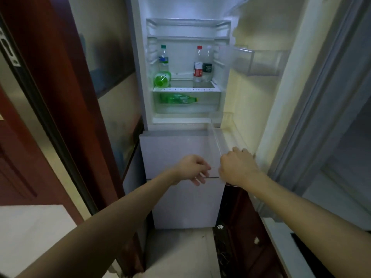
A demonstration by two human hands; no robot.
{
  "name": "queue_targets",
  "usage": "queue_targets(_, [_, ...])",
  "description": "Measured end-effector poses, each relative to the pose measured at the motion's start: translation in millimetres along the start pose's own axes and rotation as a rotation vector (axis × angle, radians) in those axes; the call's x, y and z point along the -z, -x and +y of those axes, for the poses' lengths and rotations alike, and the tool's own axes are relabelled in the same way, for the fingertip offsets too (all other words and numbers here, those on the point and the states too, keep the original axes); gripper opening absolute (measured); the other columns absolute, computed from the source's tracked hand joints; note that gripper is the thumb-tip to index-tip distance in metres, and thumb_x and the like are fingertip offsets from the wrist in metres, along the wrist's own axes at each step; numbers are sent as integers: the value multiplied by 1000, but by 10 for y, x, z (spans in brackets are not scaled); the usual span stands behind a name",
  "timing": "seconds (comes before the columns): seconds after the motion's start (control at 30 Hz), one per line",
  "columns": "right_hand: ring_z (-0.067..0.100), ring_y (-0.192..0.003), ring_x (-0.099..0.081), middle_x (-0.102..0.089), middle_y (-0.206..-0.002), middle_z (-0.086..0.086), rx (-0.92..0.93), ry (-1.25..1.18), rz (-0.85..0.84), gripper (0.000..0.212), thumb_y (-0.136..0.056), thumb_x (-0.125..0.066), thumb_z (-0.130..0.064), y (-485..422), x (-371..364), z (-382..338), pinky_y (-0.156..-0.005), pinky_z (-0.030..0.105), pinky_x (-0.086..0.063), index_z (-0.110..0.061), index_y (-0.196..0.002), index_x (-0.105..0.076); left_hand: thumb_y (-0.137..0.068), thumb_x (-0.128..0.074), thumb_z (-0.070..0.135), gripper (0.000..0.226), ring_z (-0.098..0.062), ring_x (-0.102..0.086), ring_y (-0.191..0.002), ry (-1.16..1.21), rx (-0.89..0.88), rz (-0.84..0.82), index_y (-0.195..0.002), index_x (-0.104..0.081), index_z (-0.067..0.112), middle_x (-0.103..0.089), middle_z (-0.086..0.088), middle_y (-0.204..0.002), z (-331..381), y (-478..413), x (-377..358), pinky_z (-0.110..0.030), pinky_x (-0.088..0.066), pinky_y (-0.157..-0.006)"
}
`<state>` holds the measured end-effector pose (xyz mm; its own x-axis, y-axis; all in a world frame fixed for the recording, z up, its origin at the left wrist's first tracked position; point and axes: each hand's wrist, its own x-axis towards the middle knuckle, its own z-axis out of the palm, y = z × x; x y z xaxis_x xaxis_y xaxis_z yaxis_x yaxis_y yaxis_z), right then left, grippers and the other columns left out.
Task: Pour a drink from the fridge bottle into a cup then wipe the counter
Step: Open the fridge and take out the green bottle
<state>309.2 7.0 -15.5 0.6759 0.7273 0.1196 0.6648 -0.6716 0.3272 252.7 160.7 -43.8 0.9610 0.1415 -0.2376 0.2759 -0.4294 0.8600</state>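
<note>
Fridge (176, 201): seen at 12 o'clock with its upper compartment open and lit; the lower white fronts are closed.
Fridge door (261, 97): swung out toward 2 o'clock, its cream inner side shown, with a clear door bin (263, 63) near the top.
Green-capped bottle (163, 59): stood upright at the 9 o'clock side of the shelf, clear, with a blue-and-green label.
Green item (162, 79): laid just at 6 o'clock of the green-capped bottle; its kind cannot be told.
Red-capped bottle (198, 66): stood upright at the 3 o'clock side of the same shelf, clear, with a red label.
Black-labelled bottle (208, 66): stood just at 3 o'clock of the red-capped bottle, partly hidden by it.
Green bottle (178, 98): laid on its side in the clear drawer (210, 106) under the shelf, cap pointed to 3 o'clock.
Left hand (192, 169): held before the closed lower front, well below all the bottles; its fingers (198, 179) are loosely curled and nothing is held.
Right hand (237, 167): placed just at 3 o'clock of the left hand; its fingers (237, 149) are curled over the lower inner edge of the fridge door.
White surface (30, 237): seen at 8 o'clock; whether it is a worktop cannot be told.
</note>
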Motion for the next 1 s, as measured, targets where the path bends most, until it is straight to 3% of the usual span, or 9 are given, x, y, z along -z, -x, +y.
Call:
queue_targets(0.1, [26, -94, -57, -64, -98, 6, -27, 34, -18, 35, -93, -44, -22, 47, 4, 103, -71, 33, -32, -19, -61, -30, -97, -50, 7, 26, -24, -67, -82, -113, -41, 38, -118, -63, 2, -68, -17, -112, 66, -57, -53, -42, -60, -80])
queue_targets(0.3, [22, -70, -50, -62, -87, 3, -169, -37, -50, 16, -91, -46, -16, 63, 31, 287, -61, 28, -36, -16, -75, -48, -95, -53, 16, 33, -24, -59, -113, -636, -194, 1, -127, -61, 12, -65, -6, -123, 248, -220, -96, -27, -44, -90])
queue_targets(0.47, [22, -67, -47, -39, -64, -1, -211, -127, 27, 31, -92, -45, -16, -164, 68, 290, -55, 28, -30, -15, -62, -36, -96, -54, 23, 29, -25, -57, -117, -819, -185, -54, -122, -62, 14, -63, -7, -125, 286, -430, 128, -34, -46, -99])
queue_targets(0.6, [22, -69, -49, -47, -75, 1, -209, -220, -36, 29, -92, -43, -19, -535, 44, 257, -62, 29, -36, -12, -65, -41, -97, -53, 24, 26, -27, -59, -113, -860, -154, -74, -117, -65, 13, -64, -9, -123, 240, -712, 501, -35, -48, -95])
queue_targets(0.7, [25, -80, -55, -58, -92, 7, -201, -236, -102, 20, -94, -43, -22, -906, 10, 235, -66, 29, -38, -11, -82, -54, -97, -52, 24, 30, -31, -60, -108, -917, -119, -91, -114, -66, 4, -66, -14, -120, 216, -980, 819, -39, -50, -95])
queue_targets(0.83, [28, -97, -60, -62, -109, 10, -162, -254, -204, 21, -95, -44, -28, -1501, -31, 222, -74, 31, -45, -12, -93, -57, -97, -52, 24, 27, -30, -64, -86, -933, -75, -123, -95, -65, 1, -71, -20, -107, 195, -1368, 1309, -36, -51, -82])
queue_targets(0.93, [28, -92, -60, -62, -108, 11, -166, -268, -208, 19, -94, -46, -30, -1934, -22, 196, -71, 30, -44, -13, -90, -53, -93, -55, 25, 30, -32, -70, -93, -931, -45, -85, -104, -70, 2, -73, -16, -102, 179, -1634, 1703, -41, -58, -85])
queue_targets(1.0, [30, -94, -61, -62, -111, 13, -182, -265, -181, 22, -93, -48, -29, -2204, -17, 189, -71, 31, -46, -10, -99, -58, -91, -56, 27, 30, -34, -67, -99, -967, -63, -19, -106, -70, 5, -71, -14, -108, 177, -1788, 1943, -43, -57, -88])
